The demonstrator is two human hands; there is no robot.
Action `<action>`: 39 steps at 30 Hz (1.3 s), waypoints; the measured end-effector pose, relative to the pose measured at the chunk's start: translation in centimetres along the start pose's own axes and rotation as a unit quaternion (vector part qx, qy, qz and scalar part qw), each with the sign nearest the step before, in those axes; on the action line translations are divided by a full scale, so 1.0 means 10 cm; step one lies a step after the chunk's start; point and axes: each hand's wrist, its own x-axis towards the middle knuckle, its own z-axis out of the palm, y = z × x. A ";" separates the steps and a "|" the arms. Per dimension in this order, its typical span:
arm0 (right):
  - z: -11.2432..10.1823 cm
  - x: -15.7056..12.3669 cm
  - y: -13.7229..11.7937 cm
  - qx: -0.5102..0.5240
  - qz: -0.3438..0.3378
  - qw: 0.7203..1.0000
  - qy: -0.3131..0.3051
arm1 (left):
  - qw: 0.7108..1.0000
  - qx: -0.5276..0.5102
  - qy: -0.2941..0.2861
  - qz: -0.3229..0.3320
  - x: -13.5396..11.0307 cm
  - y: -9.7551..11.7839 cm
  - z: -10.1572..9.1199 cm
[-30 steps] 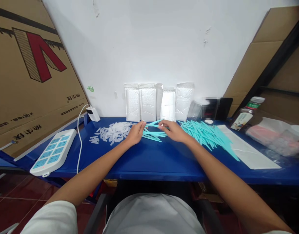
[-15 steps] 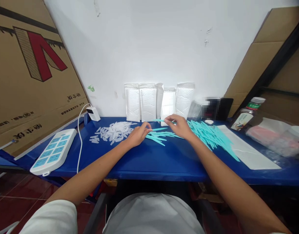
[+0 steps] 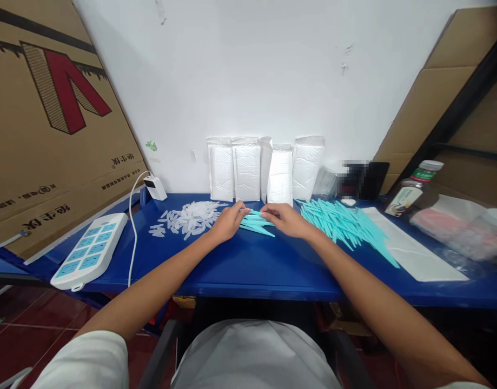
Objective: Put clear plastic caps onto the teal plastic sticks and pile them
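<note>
My right hand (image 3: 287,220) is closed in a pinch on a thin teal stick (image 3: 256,211), low over the table. Close by on the left, my left hand (image 3: 229,222) is pinched at the stick's far end; whether it also holds a small piece is hidden by the fingers. Several teal sticks (image 3: 256,228) lie loosely together on the blue table under and between my hands. A heap of small translucent whitish pieces (image 3: 193,216) lies left of my left hand. Right of my right hand is a larger heap of slender, pointed teal sticks (image 3: 341,224).
White padded envelopes (image 3: 246,173) lean against the wall. On the blue table (image 3: 248,275) are a power strip (image 3: 90,251), a small white plugged-in device (image 3: 155,188), a white sheet (image 3: 418,254), a bottle (image 3: 412,189) and a plastic bag (image 3: 459,229). A large cardboard box (image 3: 57,135) stands left.
My right hand has come down and left with the teal stick, toward my left hand. The fingertips of both hands are now close together; my left hand has barely shifted.
</note>
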 end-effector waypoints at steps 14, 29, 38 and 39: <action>-0.11 0.06 0.01 -0.048 0.002 0.999 -0.002 | 0.996 -0.067 0.056 -0.027 0.02 0.16 0.04; -0.63 -0.06 0.31 -0.156 0.064 0.979 0.114 | 0.987 -0.035 0.147 -0.062 0.05 -0.06 -0.18; -1.26 -0.39 0.58 -0.290 0.232 0.921 0.118 | 0.985 -0.026 0.157 -0.071 0.08 -0.17 -0.20; -1.31 -0.43 0.59 -0.299 0.265 0.910 0.114 | 0.986 -0.026 0.150 -0.070 0.07 -0.14 -0.19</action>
